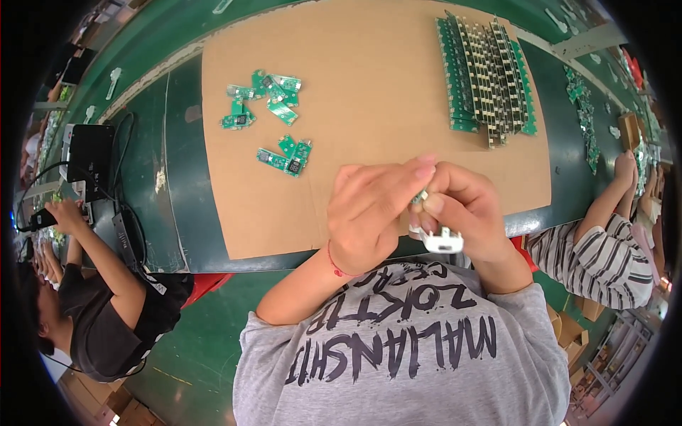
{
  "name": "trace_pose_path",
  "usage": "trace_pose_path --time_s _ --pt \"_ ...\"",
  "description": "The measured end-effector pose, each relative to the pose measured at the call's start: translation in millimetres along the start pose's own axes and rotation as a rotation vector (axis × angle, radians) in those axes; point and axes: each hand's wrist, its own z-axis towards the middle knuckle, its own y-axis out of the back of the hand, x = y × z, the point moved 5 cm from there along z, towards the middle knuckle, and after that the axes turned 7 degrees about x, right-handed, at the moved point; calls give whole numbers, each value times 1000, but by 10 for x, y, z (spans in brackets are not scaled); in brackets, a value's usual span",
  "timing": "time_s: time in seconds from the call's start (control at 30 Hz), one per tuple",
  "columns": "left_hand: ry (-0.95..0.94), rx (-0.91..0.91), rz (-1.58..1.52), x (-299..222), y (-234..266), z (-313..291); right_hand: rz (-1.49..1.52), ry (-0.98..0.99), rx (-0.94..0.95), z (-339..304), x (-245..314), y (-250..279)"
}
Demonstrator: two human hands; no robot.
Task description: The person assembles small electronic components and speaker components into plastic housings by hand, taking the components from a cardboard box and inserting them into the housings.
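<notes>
Both my hands are raised close together over the near edge of a brown cardboard sheet [369, 106]. My left hand [373, 216] pinches a small green circuit board [420, 197] between thumb and fingertips. My right hand [465, 213] grips a small white plastic housing [442, 242] with metal prongs, just below the board. The board and the housing touch or nearly touch; fingers hide most of both.
Several loose green circuit boards [273, 113] lie on the cardboard's left half. Rows of stacked circuit boards [486, 74] fill its far right. A person in black [106, 298] works at my left, a striped-sleeved person [604, 248] at my right. A black box with cables [92, 153] sits left.
</notes>
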Motion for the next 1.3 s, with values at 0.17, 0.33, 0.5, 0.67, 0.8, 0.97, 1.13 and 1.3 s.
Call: trace_pose_path --time_s 0.17,0.33,0.5,0.67,0.8,0.97,1.13,1.3 --pt "133 -35 -125 92 29 -13 -83 9 -78 61 -4 76" --pt "241 -95 -323 151 -16 -75 -597 378 -211 105 122 177" --pt "218 -101 58 163 83 -51 -1035 523 -191 74 331 159" --pt "1101 373 -1232 382 -337 -416 -1397 745 -94 82 427 134" --pt "1214 351 -1939 261 -588 -532 -1552 865 73 60 435 -33" --pt "917 15 -1954 383 -496 -350 -1781 903 20 -21 354 52" --pt "855 -103 -1318 513 -200 -240 -1770 458 -169 87 424 143" --pt "478 -3 -545 356 4 -109 -1151 -214 184 165 281 360"
